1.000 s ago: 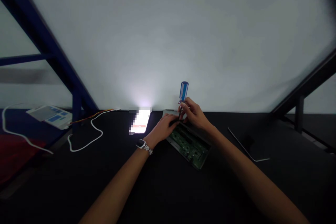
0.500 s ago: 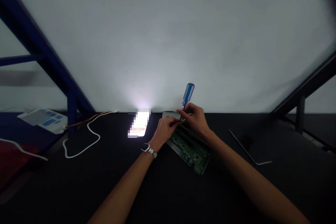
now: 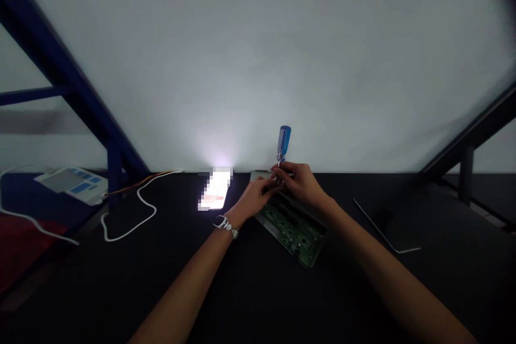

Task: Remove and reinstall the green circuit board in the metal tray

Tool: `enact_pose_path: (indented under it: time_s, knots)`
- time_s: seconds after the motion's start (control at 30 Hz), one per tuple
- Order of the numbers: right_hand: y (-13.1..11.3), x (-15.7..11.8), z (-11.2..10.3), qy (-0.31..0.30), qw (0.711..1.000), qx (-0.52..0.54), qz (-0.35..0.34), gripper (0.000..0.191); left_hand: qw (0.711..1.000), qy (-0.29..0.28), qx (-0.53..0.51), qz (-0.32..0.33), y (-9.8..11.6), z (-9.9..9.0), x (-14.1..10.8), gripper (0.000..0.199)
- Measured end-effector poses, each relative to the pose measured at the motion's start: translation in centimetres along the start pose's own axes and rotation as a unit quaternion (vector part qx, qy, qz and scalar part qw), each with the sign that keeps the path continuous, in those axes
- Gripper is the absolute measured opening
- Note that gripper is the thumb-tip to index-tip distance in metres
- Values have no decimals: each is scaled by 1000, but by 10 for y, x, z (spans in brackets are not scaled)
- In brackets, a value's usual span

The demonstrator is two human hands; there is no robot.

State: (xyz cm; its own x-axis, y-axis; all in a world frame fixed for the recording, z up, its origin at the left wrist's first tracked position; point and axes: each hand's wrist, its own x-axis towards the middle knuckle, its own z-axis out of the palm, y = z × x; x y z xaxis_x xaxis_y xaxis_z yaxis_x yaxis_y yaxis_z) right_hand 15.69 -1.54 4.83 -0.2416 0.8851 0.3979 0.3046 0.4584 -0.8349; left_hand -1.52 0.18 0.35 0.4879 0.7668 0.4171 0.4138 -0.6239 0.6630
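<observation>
A screwdriver [image 3: 284, 141] with a blue and clear handle stands nearly upright above the far end of a green circuit board [image 3: 293, 232] in a metal frame. My right hand [image 3: 300, 181] pinches its shaft below the handle. Close against those fingers, my left hand [image 3: 253, 196] has its thumb and forefinger pressed together near the screwdriver's lower end. What the left fingertips hold is too small to make out. The screwdriver's tip is hidden by the fingers. The board lies slanted on the black table [image 3: 250, 290], partly under both hands.
A brightly lit phone [image 3: 216, 189] lies left of my hands. Farther left are a white cable [image 3: 151, 215] and a white-and-blue sheet [image 3: 76, 184]. A thin bent strip [image 3: 379, 231] lies on the right. Blue frame bars [image 3: 76, 88] and a pale wall [image 3: 258, 64] stand behind.
The screwdriver handle has moved slightly left and stands more upright. My right hand's fingers have shifted a little left, closer to my left fingertips. The view has shifted slightly.
</observation>
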Motion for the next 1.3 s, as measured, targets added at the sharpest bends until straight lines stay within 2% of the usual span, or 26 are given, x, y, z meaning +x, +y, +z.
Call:
enact_pose_path:
  time_s: [0.1,0.2,0.37,0.5,0.63,0.8,0.9,0.97,1.1,1.2,1.3]
  knots:
    - [-1,-1,-1,-19,1000,-6,5,27,1000,7,-17,-19,-4,1,-5,22]
    - [-2,-2,0,-22,1000,-22,-6,28,998,40,-28,-33,-7,3,-9,20]
    - [0,-2,5,92,995,-30,-1,23,994,88,-33,-51,-4,8,-9,14]
    - [-4,-3,6,103,993,-63,-8,29,992,104,-16,-70,1,10,-8,14]
    - [-9,-4,7,125,987,-96,-25,21,991,112,-3,-74,3,11,-7,16]
    - [-12,-4,7,96,991,-92,-20,17,991,120,10,-64,5,10,-8,16]
    - [-12,-2,4,48,995,-86,-19,15,995,95,12,-32,3,8,-8,12]
    - [-12,-2,1,11,997,-81,-17,15,998,69,8,-11,1,7,-9,16]
    - [-9,-3,-3,-39,997,-63,-18,19,999,46,-12,-15,-4,7,-10,21]
    - [-4,-4,-1,-21,998,-49,-22,23,997,69,-13,-32,-4,8,-10,18]
    - [1,-3,3,54,997,-49,-4,21,994,99,-6,-41,0,10,-8,12]
